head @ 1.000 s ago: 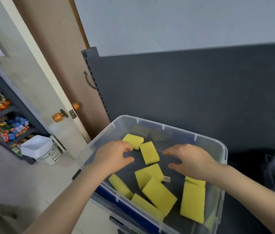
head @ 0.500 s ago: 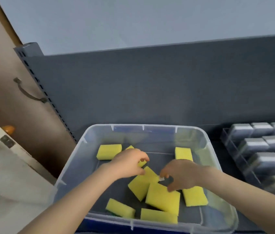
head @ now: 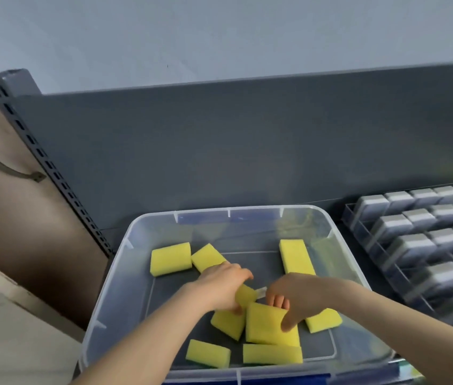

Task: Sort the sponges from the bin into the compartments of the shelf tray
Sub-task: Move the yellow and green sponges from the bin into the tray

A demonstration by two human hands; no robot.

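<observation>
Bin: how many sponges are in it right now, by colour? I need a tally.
Yellow sponges: 8 visible, one gripped by the left hand and one by the right hand
Other colours in the bin: 0
Total: 8
</observation>
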